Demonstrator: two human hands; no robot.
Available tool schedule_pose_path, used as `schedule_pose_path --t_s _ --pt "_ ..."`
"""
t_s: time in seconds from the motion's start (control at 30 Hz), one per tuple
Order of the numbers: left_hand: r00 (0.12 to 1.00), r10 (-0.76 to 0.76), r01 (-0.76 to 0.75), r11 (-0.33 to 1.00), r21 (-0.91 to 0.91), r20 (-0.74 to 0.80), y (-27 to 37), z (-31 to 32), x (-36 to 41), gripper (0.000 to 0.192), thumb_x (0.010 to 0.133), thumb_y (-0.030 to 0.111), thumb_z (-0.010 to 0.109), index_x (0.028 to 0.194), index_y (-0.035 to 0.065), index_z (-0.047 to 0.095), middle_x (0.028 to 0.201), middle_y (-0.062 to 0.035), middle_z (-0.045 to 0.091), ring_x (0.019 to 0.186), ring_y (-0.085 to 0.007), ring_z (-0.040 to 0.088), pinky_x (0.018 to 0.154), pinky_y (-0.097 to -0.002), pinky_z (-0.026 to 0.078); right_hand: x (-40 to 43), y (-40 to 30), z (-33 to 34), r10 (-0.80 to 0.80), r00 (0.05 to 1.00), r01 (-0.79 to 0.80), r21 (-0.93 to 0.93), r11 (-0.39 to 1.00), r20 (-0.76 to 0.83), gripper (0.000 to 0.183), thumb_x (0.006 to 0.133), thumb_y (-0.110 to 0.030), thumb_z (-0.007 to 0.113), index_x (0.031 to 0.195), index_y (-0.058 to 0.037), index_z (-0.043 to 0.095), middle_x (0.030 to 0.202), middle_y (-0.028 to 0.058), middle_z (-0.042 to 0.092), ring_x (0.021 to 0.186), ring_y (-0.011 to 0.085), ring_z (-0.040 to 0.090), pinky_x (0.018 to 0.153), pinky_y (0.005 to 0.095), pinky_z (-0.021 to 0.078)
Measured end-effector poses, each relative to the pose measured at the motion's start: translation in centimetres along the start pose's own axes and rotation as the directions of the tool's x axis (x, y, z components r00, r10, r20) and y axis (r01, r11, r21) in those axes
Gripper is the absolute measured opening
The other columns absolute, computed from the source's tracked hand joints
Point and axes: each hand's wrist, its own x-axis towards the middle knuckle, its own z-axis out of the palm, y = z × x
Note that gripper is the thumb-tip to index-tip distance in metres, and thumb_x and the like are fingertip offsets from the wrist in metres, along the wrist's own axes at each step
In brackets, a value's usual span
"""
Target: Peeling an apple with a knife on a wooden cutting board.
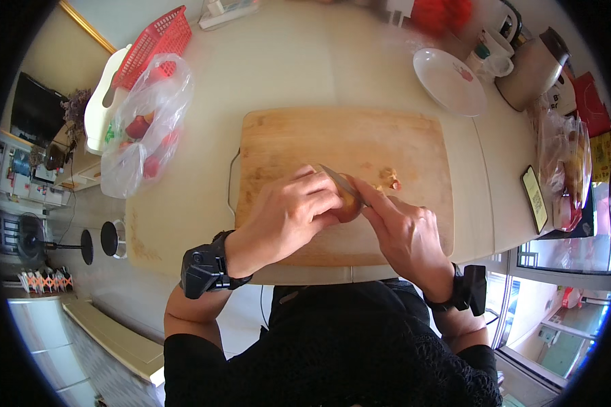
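Over a wooden cutting board (343,137), my left hand (295,213) is closed around a reddish-yellow round fruit (350,209), which looks like an apple. My right hand (405,224) grips a knife (342,183), its blade lying across the upper side of the fruit; the handle is mostly hidden by my fingers. Small peel scraps (389,178) lie on the board just beyond my right hand.
At the left stand a clear plastic bag (175,109) with red fruit and a red plastic basket (155,43). A white oval plate (438,84), a metal thermos jug (529,74), a phone (534,201) and another filled plastic bag (552,142) are at the right.
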Motion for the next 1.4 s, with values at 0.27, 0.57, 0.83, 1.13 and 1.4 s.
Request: schedule_pose_path --t_s 0.27,0.57,0.83,1.13,1.4 --pt "0.997 0.034 -0.035 0.999 0.014 0.075 0.0 -0.7 1.1 0.019 0.067 0.004 0.078 0.082 0.0047 0.066 0.088 -0.0038 0.062 0.086 -0.0245 0.060 0.069 -0.0360 0.053 0.0 0.4 0.3 -0.038 0.997 0.037 -0.008 0.999 -0.072 0.034 0.094 -0.018 0.060 0.128 -0.0119 0.059 0.068 0.0095 0.061 0.055 0.0287 0.062 0.048 0.0385 0.0490" --pt "0.995 0.045 -0.053 0.995 0.089 0.085 0.4 -0.6 1.0 0.024 0.064 0.002 0.080 0.084 0.0064 0.068 0.087 -0.0037 0.062 0.079 -0.0243 0.060 0.066 -0.0355 0.052 0.4 0.8 0.1 0.003 1.000 -0.001 0.175 0.985 -0.012 0.028 0.098 -0.021 0.053 0.125 -0.0122 0.057 0.080 0.0122 0.068 0.068 0.0330 0.066 0.057 0.0420 0.0521" --pt "0.995 0.056 -0.067 0.988 0.136 0.081 0.7 -0.6 1.1 0.022 0.065 0.004 0.079 0.084 0.0072 0.068 0.088 -0.0016 0.062 0.078 -0.0219 0.060 0.064 -0.0333 0.052 1.1 1.5 -0.6 0.093 0.987 -0.128 0.285 0.950 0.134 0.028 0.099 -0.023 0.053 0.124 -0.0121 0.058 0.080 0.0160 0.069 0.071 0.0355 0.067 0.061 0.0435 0.0529" --pt "0.997 0.012 -0.023 0.989 0.143 0.080 1.2 -0.6 0.9 0.027 0.062 0.001 0.081 0.084 0.0056 0.067 0.089 -0.0047 0.065 0.081 -0.0261 0.063 0.070 -0.0360 0.052 1.1 2.3 0.1 0.098 0.988 -0.149 0.557 0.817 0.122 0.029 0.099 -0.012 0.050 0.125 -0.0030 0.059 0.063 0.0086 0.055 0.056 0.0148 0.055 0.057 0.0287 0.0464" --pt "0.993 0.041 -0.066 0.971 0.230 0.113 1.6 -0.6 0.9 0.031 0.066 0.007 0.080 0.092 0.0067 0.063 0.096 -0.0038 0.059 0.089 -0.0234 0.062 0.071 -0.0343 0.053 0.9 2.1 -0.1 0.214 0.956 -0.294 0.626 0.722 0.202 0.024 0.101 -0.018 0.050 0.118 -0.0041 0.060 0.068 0.0101 0.062 0.057 0.0212 0.060 0.059 0.0334 0.0503"
